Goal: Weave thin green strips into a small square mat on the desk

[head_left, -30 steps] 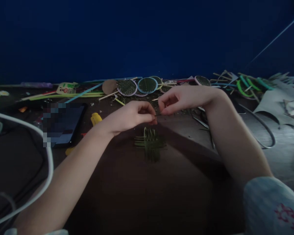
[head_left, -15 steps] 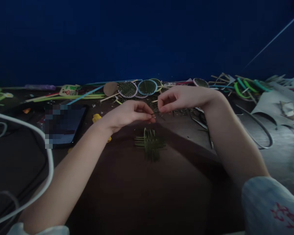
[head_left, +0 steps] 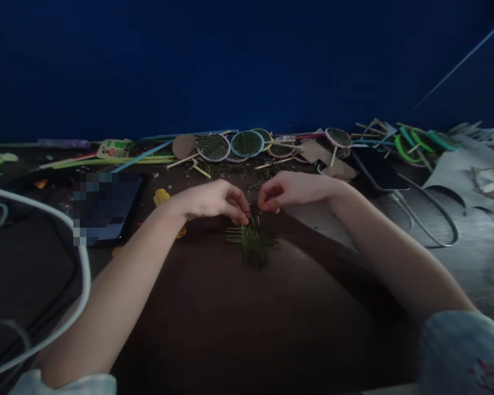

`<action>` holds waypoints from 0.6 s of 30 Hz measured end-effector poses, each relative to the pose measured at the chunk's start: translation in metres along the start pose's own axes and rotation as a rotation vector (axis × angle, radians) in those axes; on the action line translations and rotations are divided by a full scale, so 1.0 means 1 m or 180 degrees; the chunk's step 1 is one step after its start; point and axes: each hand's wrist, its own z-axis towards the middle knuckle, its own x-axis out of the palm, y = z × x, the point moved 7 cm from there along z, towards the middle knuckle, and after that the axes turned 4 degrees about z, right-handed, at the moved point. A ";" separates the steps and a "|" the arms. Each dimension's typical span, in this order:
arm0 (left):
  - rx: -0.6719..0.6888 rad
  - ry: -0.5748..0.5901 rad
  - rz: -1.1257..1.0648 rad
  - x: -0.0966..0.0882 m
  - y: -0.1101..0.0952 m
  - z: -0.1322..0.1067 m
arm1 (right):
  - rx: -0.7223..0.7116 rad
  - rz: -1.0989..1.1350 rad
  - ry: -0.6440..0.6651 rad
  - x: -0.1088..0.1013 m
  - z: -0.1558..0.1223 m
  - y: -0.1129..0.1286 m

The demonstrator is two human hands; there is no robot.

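A small mat of woven green leaf strips (head_left: 254,244) lies on the dark table, with loose strip ends sticking out on its sides. My left hand (head_left: 220,200) is at the mat's far left edge, its thumb and fingertips pinched together on what looks like a thin green strip. Just to the right, my right hand (head_left: 288,192) hovers above the far edge with thumb and forefinger pressed together. Whatever lies between those fingertips is too small to make out. A narrow gap separates the two hands.
Little round woven rackets (head_left: 247,144) lie along the blue wall (head_left: 247,66). At left are a tablet (head_left: 125,211), a yellow object (head_left: 162,196) and a white cable (head_left: 84,269). On the right sit a phone (head_left: 381,169) with its cord and a cut white sheet (head_left: 456,175).
Both hands have come down and nearer to me, from beyond the woven mat to its far edge. The phone at the right is now uncovered by my right arm. The mat stays in place.
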 end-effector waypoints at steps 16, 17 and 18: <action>-0.0739 -0.0816 0.1775 -0.018 -0.001 -0.011 | 0.0368 -0.0406 -0.0562 -0.011 0.001 -0.012; -0.0734 -0.0857 0.1796 -0.017 -0.003 -0.011 | 0.0379 -0.0353 -0.0599 -0.011 0.000 -0.011; -0.0719 -0.0878 0.1818 -0.016 -0.005 -0.012 | 0.0382 -0.0298 -0.0632 -0.011 0.000 -0.010</action>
